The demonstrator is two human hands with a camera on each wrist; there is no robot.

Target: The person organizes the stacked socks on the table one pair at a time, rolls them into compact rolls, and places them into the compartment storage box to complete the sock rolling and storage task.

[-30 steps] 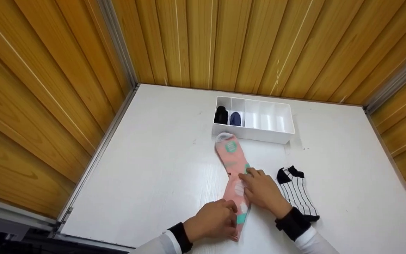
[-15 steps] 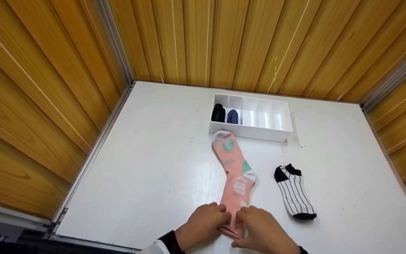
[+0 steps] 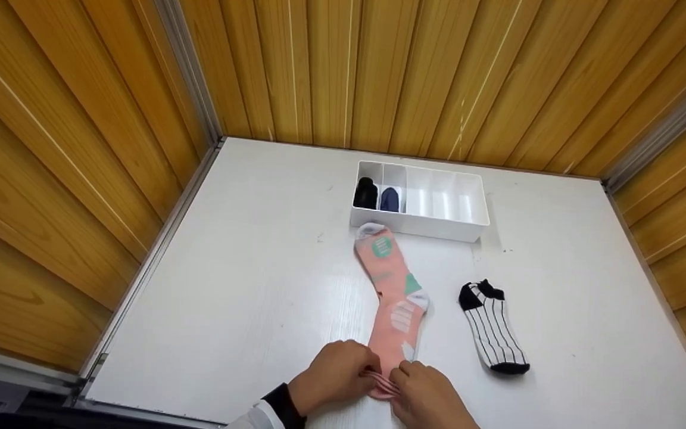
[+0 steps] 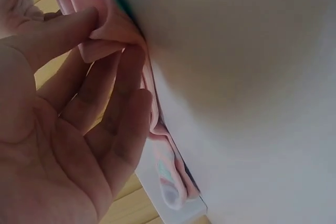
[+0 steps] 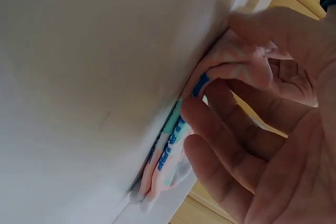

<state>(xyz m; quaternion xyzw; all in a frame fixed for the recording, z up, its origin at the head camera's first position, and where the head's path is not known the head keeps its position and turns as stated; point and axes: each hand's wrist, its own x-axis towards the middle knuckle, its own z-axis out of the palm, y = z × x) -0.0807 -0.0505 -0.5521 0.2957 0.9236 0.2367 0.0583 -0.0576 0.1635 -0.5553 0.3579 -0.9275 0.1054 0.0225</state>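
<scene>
A pair of long pink socks [image 3: 387,316] with white and green patches lies stacked lengthwise on the white table, toes away from me. In the right wrist view two layers of the pink socks [image 5: 170,135] show, with blue lettering along the side. My left hand [image 3: 338,374] pinches the cuff end from the left, thumb against fingers. From the right, my right hand [image 3: 429,394] pinches the same end. Between the hands the cuff [image 4: 102,19] is bunched into folds. To their right lies a white ankle sock [image 3: 495,328] with black stripes, toe and heel.
Just beyond the pink toes stands a white divided box [image 3: 438,227]. Its two left compartments hold a black rolled bundle [image 3: 365,194] and a dark blue one [image 3: 389,200]. Wood-panelled walls [image 3: 313,71] border the table [image 3: 248,268] at the back and sides.
My right hand has moved from the middle of the pink socks down to the cuff, opposite my left hand. The cuff, flat before, is now gathered up in folds.
</scene>
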